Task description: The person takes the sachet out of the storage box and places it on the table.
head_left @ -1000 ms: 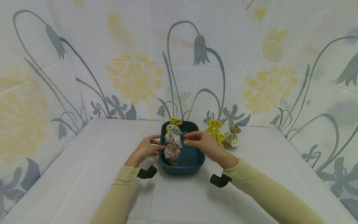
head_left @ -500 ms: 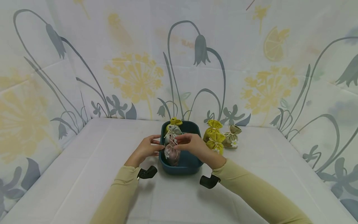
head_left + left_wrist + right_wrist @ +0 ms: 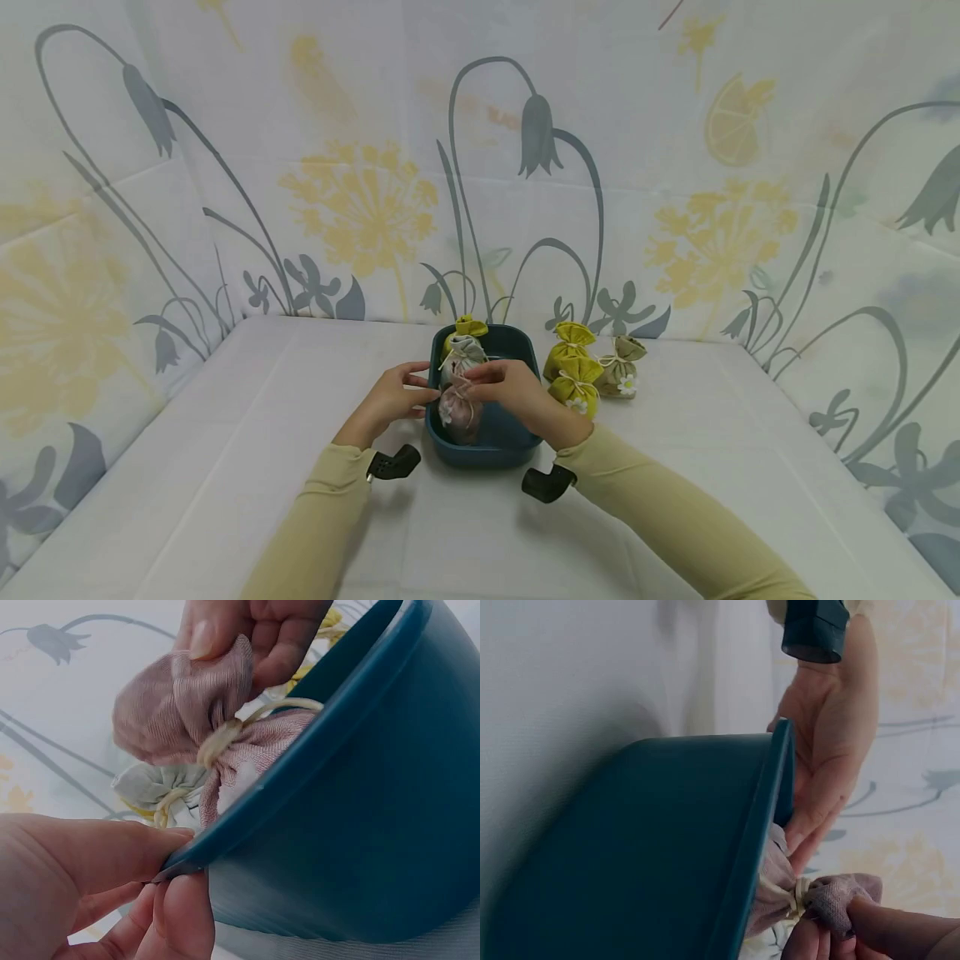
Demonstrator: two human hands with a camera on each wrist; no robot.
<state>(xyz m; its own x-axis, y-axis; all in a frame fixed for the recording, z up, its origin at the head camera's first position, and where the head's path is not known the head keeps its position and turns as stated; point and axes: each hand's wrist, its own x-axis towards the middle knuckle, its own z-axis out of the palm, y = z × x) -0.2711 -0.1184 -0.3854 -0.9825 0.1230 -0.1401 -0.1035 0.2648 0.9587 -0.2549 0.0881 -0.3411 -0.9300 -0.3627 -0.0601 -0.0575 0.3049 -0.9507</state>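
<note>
My left hand (image 3: 386,404) pinches the left rim of a dark teal plastic basin (image 3: 483,457), thumb inside and fingers outside in the left wrist view. Inside, along the basin's left side, a pink drawstring pouch (image 3: 459,419) sits nearest me. My right hand (image 3: 517,396) reaches over the basin and pinches the gathered top of this pink pouch (image 3: 180,705) above its cream cord. Behind it stand a pale grey pouch (image 3: 462,352) and, farthest back, a yellow pouch (image 3: 470,327). The right half of the basin's floor shows bare.
Just right of the basin, two yellow pouches (image 3: 576,385) stand one behind the other. Beside them is an olive-beige pouch (image 3: 619,367) with a white flower. A white cloth covers the table (image 3: 465,533), and a flower-printed curtain (image 3: 480,167) rises behind it.
My right hand has moved left from above the basin's right part to the pink pouch and taken hold of its top. The left hand stays at the rim.
</note>
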